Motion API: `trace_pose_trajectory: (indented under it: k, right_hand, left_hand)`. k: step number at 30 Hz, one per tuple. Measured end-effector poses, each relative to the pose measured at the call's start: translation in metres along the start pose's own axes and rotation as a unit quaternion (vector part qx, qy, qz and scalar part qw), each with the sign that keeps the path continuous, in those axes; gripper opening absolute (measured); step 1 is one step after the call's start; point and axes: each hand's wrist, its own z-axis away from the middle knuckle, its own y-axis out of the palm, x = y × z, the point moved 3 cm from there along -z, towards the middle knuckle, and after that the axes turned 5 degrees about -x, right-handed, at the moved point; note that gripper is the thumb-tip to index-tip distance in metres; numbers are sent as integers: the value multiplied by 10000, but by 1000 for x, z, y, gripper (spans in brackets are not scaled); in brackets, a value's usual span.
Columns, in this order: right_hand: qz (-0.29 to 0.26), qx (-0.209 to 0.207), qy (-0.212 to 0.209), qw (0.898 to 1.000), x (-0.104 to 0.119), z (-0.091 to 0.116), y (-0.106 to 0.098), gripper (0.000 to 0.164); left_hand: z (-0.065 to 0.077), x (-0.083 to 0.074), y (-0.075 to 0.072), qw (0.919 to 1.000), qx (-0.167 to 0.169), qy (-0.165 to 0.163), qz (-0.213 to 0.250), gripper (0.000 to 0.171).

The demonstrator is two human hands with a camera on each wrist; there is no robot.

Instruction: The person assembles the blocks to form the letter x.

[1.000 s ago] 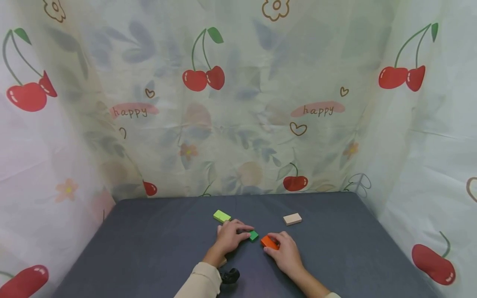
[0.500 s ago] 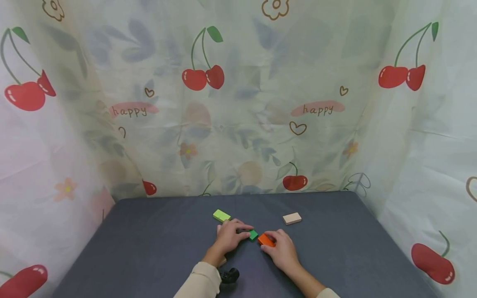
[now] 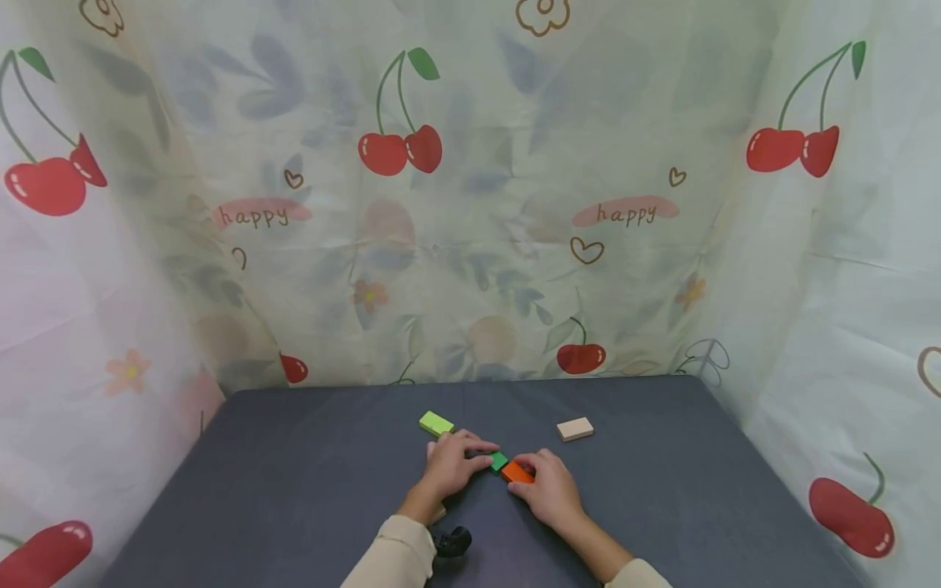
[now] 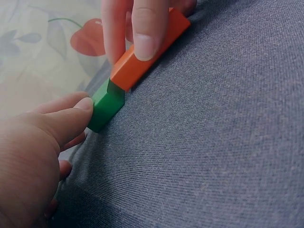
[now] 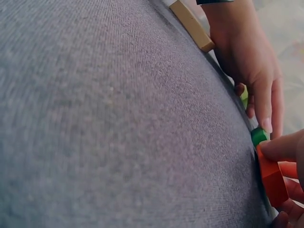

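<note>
My left hand (image 3: 450,467) pinches a green wooden block (image 4: 107,103) between thumb and fingers at the middle of the table; part of the block lies under the fingers. My right hand (image 3: 551,487) grips an orange wooden block (image 3: 518,472) by its long sides, thumb on the near side. In the left wrist view the orange block's end meets the green block's end at a slight angle, the two forming a nearly continuous row. Just behind my left hand lies a lime-green block (image 3: 437,423), partly covered by it in the head view.
A pale wooden block (image 3: 575,429) lies at the back right. A tan block (image 5: 192,24) sits beside my left wrist, mostly hidden in the head view. The black wrist camera (image 3: 452,542) is by the left sleeve. Patterned curtains surround the dark table (image 3: 309,465).
My right hand has slid the orange block leftward and slightly away, closing the gap to the green block. The left hand stays in place on the green block.
</note>
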Motion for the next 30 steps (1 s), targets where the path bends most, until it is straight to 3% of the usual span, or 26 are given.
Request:
trace_pose_trajectory:
  k: [30]
  right_hand:
    - [268,103,248,9993,6,-2,6,39]
  left_hand:
    - [0,-1,1,10000,13,-42,2,22]
